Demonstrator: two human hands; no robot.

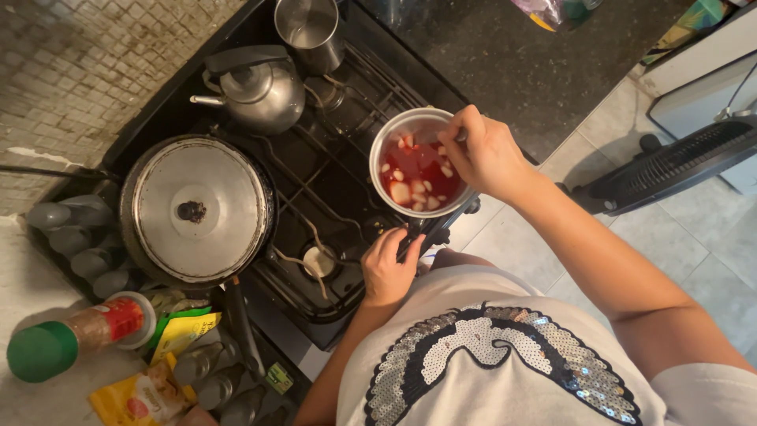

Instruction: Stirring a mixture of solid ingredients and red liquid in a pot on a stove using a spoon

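A black gas stove (315,189) stood beside the dark counter (505,55). The left hand (388,268) gripped the black handle (430,229) of one small metal saucepan of red liquid with pale chunks (418,162); the right hand (485,150) pinched a utensil, mostly hidden. Stirring should be slow, with the handle held steady. One kettle (256,91) and one lidded pan (197,209) stood by.

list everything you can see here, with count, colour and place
saucepan: 1, metal, red liquid with pale chunks, front right burner
lidded pan: 1, grey, left burner
kettle: 1, metal, back burner
steel pot: 1, silver, top of stove
stove: 1, black
spice jar: 1, green cap, lying lower left
packets: several, yellow and green, lower left
fan: 1, black, on the floor, right
left hand: on the saucepan's handle
right hand: over the saucepan, gripping something I cannot make out
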